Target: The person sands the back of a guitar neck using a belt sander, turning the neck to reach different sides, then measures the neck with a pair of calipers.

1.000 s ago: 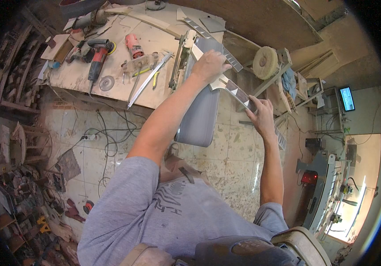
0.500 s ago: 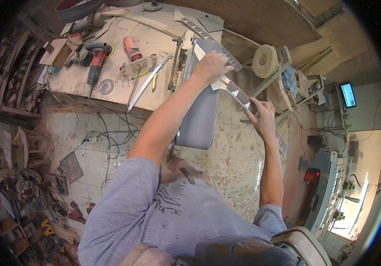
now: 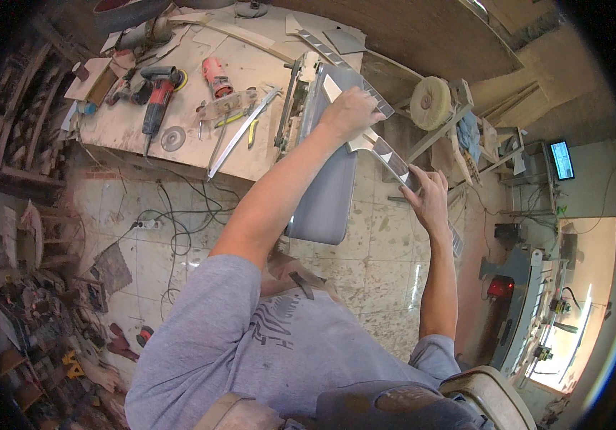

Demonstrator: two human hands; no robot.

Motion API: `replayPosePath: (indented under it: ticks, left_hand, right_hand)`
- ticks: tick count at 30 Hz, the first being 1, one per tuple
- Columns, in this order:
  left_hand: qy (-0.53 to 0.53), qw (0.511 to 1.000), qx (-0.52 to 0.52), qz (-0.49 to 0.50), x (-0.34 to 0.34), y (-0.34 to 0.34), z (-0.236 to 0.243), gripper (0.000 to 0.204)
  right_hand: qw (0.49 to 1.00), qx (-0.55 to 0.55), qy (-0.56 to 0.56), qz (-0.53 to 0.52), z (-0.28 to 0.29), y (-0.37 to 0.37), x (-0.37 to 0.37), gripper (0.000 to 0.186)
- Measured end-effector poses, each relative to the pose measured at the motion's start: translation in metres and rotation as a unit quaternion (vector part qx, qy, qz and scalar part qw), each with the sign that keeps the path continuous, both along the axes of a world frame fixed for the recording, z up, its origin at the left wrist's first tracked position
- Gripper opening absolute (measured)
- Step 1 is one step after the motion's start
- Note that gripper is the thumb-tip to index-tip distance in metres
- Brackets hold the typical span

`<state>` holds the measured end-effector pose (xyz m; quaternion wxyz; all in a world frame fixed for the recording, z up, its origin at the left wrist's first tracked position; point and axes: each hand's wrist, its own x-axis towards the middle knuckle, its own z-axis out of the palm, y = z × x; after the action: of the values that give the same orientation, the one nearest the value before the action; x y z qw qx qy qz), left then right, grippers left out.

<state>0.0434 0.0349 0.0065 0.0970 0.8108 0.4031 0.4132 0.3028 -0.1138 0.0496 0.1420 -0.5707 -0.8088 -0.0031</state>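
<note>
A long pale wooden strip with dark triangular inlays (image 3: pixel 387 152) lies across the top of a grey upright machine (image 3: pixel 326 193) at the workbench edge. My left hand (image 3: pixel 351 115) presses down on the strip's upper part, fingers curled over it. My right hand (image 3: pixel 426 197) grips the strip's lower end, thumb on top. Both arms reach forward from the grey shirt at the bottom of the view.
The workbench (image 3: pixel 200 154) carries a red power sander (image 3: pixel 156 104), a red tool (image 3: pixel 216 77), a loose sanding disc (image 3: pixel 172 137) and curved wooden strips (image 3: pixel 240 132). A round buffing wheel (image 3: pixel 430 102) stands to the right. Cables (image 3: pixel 161 229) trail over the tiled floor; scrap piles sit at left.
The view has shifted slightly, so the bench sits a little lower in the frame. Both hands stay on the strip, in much the same grip.
</note>
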Motion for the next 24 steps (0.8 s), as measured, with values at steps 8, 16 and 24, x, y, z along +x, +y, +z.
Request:
replayPosePath:
  ticks: [8, 16, 24]
  left_hand:
    - [0.000, 1.000, -0.014, 0.015, 0.0014, -0.0064, 0.0019, 0.037]
    - [0.013, 1.000, 0.001, 0.015, -0.0006, -0.0067, 0.0038, 0.036]
    - [0.012, 1.000, 0.009, 0.013, -0.0039, -0.0089, 0.0033, 0.040]
  right_hand:
    - [1.000, 0.007, -0.011, 0.003, -0.0009, -0.0021, 0.0028, 0.055]
    - [1.000, 0.002, -0.004, 0.004, 0.0026, -0.0034, 0.0015, 0.055]
    - [1.000, 0.005, 0.003, 0.011, 0.0035, -0.0061, -0.0022, 0.055]
